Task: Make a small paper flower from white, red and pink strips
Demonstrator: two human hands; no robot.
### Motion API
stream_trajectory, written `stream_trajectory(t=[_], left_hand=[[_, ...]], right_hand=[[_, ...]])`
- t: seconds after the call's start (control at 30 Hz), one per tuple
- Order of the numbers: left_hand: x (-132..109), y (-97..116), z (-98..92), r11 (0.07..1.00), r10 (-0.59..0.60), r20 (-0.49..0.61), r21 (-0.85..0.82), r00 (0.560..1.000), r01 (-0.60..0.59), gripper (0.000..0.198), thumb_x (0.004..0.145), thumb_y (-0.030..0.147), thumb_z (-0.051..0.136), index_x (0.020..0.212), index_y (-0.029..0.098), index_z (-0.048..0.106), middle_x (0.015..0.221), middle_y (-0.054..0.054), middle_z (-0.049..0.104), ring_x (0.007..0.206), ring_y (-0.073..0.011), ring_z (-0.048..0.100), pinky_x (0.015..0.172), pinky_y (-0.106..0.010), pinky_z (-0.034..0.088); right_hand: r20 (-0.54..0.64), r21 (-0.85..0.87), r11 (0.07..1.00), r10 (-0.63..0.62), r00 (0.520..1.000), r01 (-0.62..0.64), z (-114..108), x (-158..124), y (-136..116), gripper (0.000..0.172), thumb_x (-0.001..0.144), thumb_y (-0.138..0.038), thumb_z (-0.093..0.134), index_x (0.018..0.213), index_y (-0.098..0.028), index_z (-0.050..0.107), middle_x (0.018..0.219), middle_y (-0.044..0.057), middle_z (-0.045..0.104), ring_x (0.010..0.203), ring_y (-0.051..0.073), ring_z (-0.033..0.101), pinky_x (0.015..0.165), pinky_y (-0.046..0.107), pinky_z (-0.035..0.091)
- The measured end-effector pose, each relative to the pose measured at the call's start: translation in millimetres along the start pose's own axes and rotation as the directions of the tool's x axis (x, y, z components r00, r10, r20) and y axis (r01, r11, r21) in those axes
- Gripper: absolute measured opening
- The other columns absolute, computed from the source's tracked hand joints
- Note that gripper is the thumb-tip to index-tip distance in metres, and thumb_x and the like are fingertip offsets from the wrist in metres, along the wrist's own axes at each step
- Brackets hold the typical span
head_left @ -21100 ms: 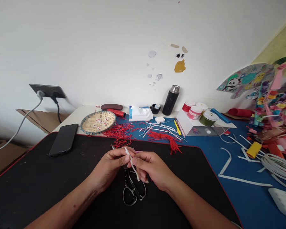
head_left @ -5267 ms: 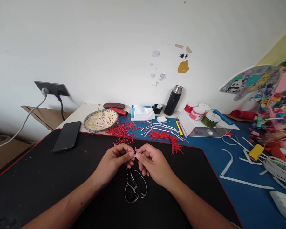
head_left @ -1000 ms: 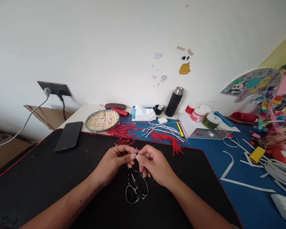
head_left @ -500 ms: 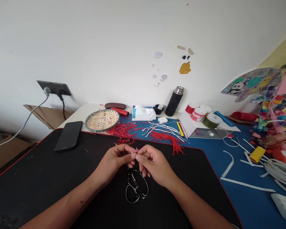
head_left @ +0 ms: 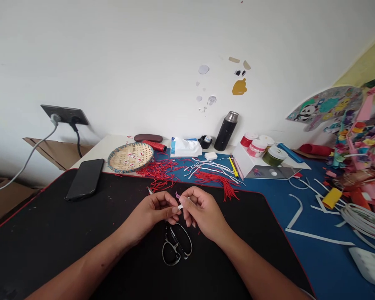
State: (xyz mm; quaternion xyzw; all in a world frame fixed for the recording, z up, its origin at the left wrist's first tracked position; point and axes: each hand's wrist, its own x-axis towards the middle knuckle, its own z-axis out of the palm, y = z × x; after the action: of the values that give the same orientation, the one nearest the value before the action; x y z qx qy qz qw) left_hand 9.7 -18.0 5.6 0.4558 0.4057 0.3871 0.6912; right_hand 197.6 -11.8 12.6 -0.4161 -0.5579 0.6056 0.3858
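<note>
Scissors (head_left: 176, 245) lie shut on the black mat (head_left: 50, 233), nearest the viewer. Just above them, the left hand (head_left: 151, 212) and right hand (head_left: 203, 212) pinch a small white strip (head_left: 180, 206) between fingertips, possibly folded. Beyond lie red strands (head_left: 217, 181) and a woven basket (head_left: 130, 156).

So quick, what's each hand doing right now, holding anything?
Left hand: closed, fingertips pinching one end of a small white strip.
Right hand: closed, pinching the same strip's other end.
</note>
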Motion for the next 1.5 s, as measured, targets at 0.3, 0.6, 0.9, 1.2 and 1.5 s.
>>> stream_trajectory(t=[0.3,0.6,0.9,1.2,1.5], left_hand=[[-2.1,1.5,2.5,0.998,0.038,0.108,0.042,0.993,-0.043,0.027,0.078,0.038,0.087,0.078,0.017,0.070,0.077,-0.004,0.078,0.077,-0.0207,0.070,0.076,-0.031,0.049],[-1.2,1.7,7.1,1.000,-0.002,0.122,0.006,0.993,0.002,0.030,0.073,0.037,0.091,0.080,0.017,0.069,0.073,-0.003,0.076,0.073,-0.0183,0.068,0.069,-0.028,0.046],[-3.0,2.5,3.8,0.980,-0.016,-0.019,-0.199,1.000,0.012,0.029,0.073,0.031,0.092,0.082,0.017,0.069,0.074,-0.001,0.071,0.062,-0.0122,0.061,0.053,-0.020,0.046],[-1.8,3.7,3.4,0.960,0.015,-0.031,-0.280,0.999,-0.023,0.030,0.074,0.029,0.091,0.087,0.018,0.067,0.077,0.000,0.071,0.055,-0.0128,0.068,0.040,-0.016,0.046],[-3.1,-2.2,3.6,0.972,-0.043,-0.006,-0.233,0.999,0.040,0.031,0.073,0.027,0.093,0.085,0.016,0.066,0.072,-0.001,0.072,0.060,-0.0132,0.068,0.048,-0.017,0.050]], right_hand=[[0.036,-0.038,0.999,0.005,0.999,-0.004,2.8,-2.3,-1.2,0.027,0.091,-0.045,0.068,0.088,-0.018,0.061,0.053,-0.007,0.056,0.041,0.008,0.050,0.041,0.018,0.035],[0.068,-0.028,0.999,0.031,0.997,-0.030,3.4,-1.9,-0.1,0.028,0.091,-0.045,0.069,0.092,-0.019,0.060,0.057,-0.006,0.058,0.042,0.007,0.051,0.042,0.018,0.036],[0.056,0.080,0.996,0.021,0.998,-0.026,1.0,-0.1,-2.8,0.040,0.089,-0.057,0.068,0.098,-0.019,0.059,0.062,-0.005,0.061,0.040,0.008,0.052,0.037,0.017,0.033],[0.003,0.117,0.993,0.019,1.000,-0.019,-0.8,2.5,0.8,0.044,0.088,-0.060,0.069,0.100,-0.019,0.059,0.056,-0.007,0.059,0.039,0.008,0.051,0.037,0.017,0.033],[0.078,0.045,0.997,0.057,0.995,-0.061,0.6,2.6,3.1,0.043,0.089,-0.060,0.068,0.092,-0.018,0.061,0.058,-0.005,0.060,0.040,0.008,0.051,0.038,0.018,0.034]])
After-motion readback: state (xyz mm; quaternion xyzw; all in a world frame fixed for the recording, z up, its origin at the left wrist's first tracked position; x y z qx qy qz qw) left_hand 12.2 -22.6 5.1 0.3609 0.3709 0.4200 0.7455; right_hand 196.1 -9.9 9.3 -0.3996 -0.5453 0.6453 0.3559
